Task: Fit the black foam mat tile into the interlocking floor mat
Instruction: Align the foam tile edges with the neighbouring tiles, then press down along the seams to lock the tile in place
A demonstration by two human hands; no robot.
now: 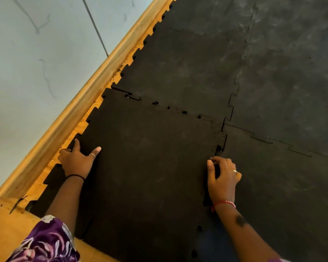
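A black foam mat tile (150, 161) with puzzle-tooth edges lies in the near left part of the interlocking floor mat (273, 82). Its far edge overlaps the neighbouring tile, with small gaps showing along that seam. My left hand (77, 160) grips the tile's left toothed edge, thumb on top and fingers around the edge. My right hand (222, 176) has its fingers curled over the tile's right edge, where it meets the adjoining tile. The near end of the tile passes out of view between my arms.
A wooden skirting board (74, 110) runs diagonally along the left, below a pale tiled wall (36, 53). A strip of orange wooden floor (51, 167) shows between skirting and mat. A purple flowered sleeve (45, 242) sits at the bottom left.
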